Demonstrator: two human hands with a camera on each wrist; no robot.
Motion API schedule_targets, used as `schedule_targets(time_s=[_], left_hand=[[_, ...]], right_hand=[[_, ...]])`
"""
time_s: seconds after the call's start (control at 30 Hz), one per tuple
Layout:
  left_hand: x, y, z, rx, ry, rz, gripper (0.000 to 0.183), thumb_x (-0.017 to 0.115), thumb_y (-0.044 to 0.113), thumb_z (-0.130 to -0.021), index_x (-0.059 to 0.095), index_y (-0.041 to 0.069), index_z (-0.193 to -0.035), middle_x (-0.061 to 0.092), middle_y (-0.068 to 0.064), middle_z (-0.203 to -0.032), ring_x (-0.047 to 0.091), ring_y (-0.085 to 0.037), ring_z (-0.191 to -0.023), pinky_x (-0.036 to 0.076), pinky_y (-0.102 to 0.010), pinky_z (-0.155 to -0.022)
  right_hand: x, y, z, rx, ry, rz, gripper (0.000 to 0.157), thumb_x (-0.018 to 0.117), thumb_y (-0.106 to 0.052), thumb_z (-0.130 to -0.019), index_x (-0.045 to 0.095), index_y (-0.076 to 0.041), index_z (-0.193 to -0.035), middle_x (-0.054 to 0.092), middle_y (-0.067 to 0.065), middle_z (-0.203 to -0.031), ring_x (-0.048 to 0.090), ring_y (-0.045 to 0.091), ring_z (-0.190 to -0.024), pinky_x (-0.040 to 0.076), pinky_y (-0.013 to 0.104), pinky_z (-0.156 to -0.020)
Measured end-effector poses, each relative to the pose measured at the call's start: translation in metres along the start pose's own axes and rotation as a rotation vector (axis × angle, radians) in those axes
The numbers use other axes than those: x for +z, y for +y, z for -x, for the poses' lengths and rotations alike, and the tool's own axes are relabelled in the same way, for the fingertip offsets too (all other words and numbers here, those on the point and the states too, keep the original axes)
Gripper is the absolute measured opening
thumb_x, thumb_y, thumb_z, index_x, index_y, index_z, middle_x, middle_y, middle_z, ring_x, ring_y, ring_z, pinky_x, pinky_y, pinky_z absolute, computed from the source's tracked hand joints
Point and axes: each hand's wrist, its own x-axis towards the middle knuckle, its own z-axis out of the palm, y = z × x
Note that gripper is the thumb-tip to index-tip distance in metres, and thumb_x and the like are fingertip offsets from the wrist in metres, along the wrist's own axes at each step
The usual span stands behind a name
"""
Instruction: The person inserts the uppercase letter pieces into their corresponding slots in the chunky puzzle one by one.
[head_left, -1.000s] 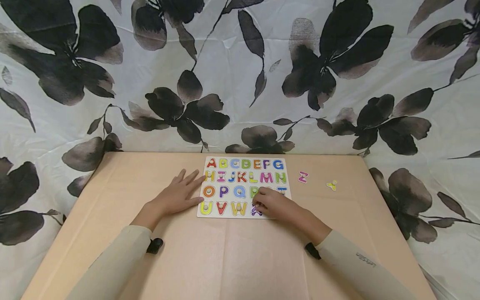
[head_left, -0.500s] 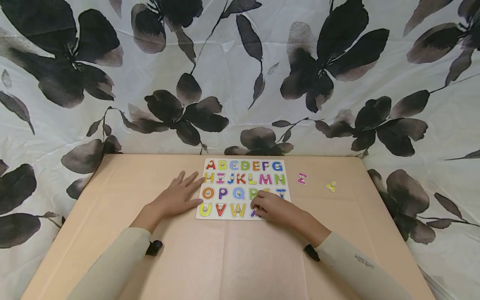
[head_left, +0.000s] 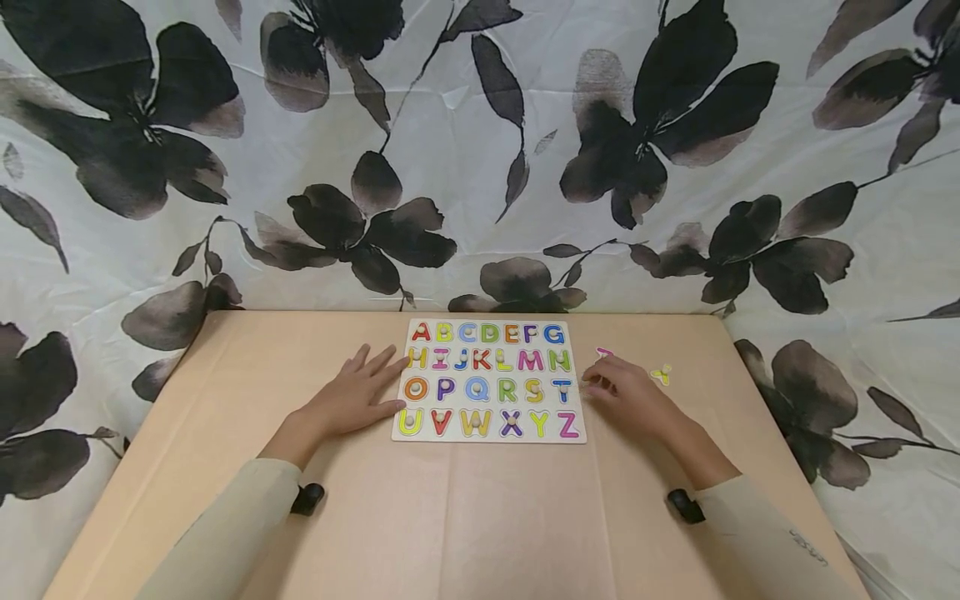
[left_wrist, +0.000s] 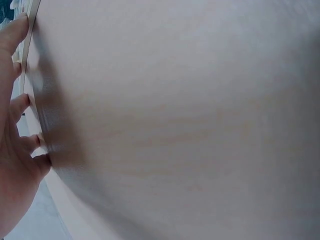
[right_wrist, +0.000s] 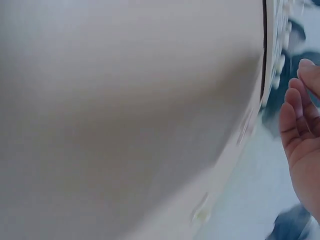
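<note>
A white alphabet puzzle board point(head_left: 553, 429) lies flat on the table, with knobbed letter pieces in most of its slots. The purple X piece point(head_left: 511, 423) sits in the bottom row, left of the Y and Z places. My left hand point(head_left: 348, 392) touches the board's left edge with spread fingers. Just off the right edge, my right hand point(head_left: 633, 400) hovers with loosely bent fingers and nothing in them. Partly hidden behind it is the pink Z piece point(head_left: 603, 352). A yellow Y piece point(head_left: 662, 375) lies farther right; both loose letters look blurred in the right wrist view.
The tan table point(head_left: 517, 525) ends just behind the board at its far edge. Beyond it hangs a white cloth point(head_left: 487, 175) with dark flowers. Each wrist wears a small black camera, such as the right camera point(head_left: 686, 506).
My right hand has let go of the X piece and moved right, off the board, toward the loose Z piece. The X now shows fully in its slot. My left hand stays put.
</note>
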Motion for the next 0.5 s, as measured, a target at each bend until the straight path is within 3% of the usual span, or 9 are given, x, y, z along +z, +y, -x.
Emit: schedule_targets(time_s=[0.23,0.5], left_hand=[[-0.001,0.002,0.000,-0.004,-0.001,0.003,0.080,0.060,0.059,-0.098,0.030,0.026,-0.164,0.020,-0.011,-0.173,0.008,-0.053,-0.157,0.017,-0.071,-0.123],[0.000,0.001,0.001,-0.003,0.007,0.005,0.080,0.060,0.059,-0.098,0.031,0.027,-0.164,0.021,-0.011,-0.173,0.009,-0.053,-0.157,0.017,-0.071,-0.123]], right_hand=[[-0.029,0.043,0.007,-0.032,0.125,0.060,0.016,0.075,-0.003,-0.093,0.074,-0.004,-0.108,0.069,0.011,-0.106,0.066,0.027,-0.089,0.059,0.045,-0.079],[-0.041,0.085,0.010,0.067,0.068,0.098,0.018,0.069,0.002,-0.093,0.072,0.003,-0.111,0.065,0.026,-0.118,0.062,0.045,-0.111,0.050,0.061,-0.096]])
